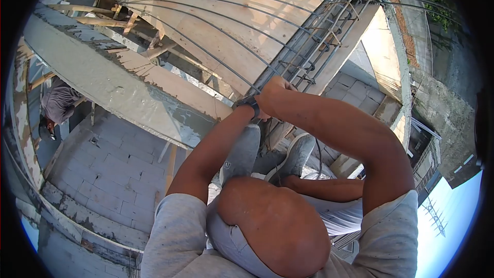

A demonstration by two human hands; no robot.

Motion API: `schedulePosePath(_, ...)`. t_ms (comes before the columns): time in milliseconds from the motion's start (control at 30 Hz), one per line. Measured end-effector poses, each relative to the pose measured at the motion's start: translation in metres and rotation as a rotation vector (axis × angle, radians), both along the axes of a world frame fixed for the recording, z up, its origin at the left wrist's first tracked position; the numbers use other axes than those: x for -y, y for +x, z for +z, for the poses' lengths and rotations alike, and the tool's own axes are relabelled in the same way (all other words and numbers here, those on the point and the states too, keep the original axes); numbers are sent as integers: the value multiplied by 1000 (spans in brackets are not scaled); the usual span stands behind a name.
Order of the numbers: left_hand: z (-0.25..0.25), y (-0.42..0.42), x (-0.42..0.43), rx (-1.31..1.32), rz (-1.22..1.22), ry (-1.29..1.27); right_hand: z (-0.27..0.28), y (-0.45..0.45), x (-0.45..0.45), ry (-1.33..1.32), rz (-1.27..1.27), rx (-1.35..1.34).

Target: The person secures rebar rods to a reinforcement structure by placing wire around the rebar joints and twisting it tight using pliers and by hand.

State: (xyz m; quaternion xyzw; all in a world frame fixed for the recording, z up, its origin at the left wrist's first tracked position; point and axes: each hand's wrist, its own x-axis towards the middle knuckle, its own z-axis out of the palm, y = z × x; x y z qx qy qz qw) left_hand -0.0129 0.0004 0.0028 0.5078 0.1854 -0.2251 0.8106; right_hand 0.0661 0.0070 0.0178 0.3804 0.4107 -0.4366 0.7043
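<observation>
My right hand (275,90) is closed at the near end of the steel rebar cage (321,38), its fingers bent round something I cannot make out. Just beneath it is my left hand (263,115), mostly hidden behind the right wrist, with a dark watch (248,104) on its wrist. Long thin steel bars (206,18) fan out over the plywood sheet (247,36) and meet the cage close to my hands. A dark cable or wire (320,157) hangs below the hands beside my shoes (298,154).
A wet concrete-coated beam (118,85) runs diagonally at the left. Below it lies a grey block floor (108,164), with another person (59,100) bent over at the far left. Timber props (131,23) stand behind the beam. A drop shows at the right.
</observation>
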Motion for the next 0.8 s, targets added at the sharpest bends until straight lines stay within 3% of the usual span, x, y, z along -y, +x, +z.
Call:
schedulePosePath(67, -4, -2, -1, -37, 22, 1, -48, -7, 1, -109, -46, 134)
schedulePosePath(267, -5, 4, 1, -124, -213, 232, 36, -2, 2, 110, 176, -81)
schedulePosePath(367, -3, 7, 5, -146, -256, 253, 88, 30, 15, 274, -40, -232)
schedulePosePath(467, -10, 9, 7, -103, -315, 327, 130, 57, 35, 617, 79, -445)
schedulePosePath(567, -51, 12, 24, 23, -373, 311, 149, 43, -10, 282, -93, -479)
schedulePosePath(667, -16, 8, 9, -106, -271, 260, 126, 51, 2, -44, -418, -248)
schedulePosePath(767, -13, 8, 6, -111, -268, 238, 161, 52, 38, 248, -1173, 32)
schedulePosePath(800, -10, 8, 6, -111, -268, 228, 168, 48, 42, 290, -1172, 30)
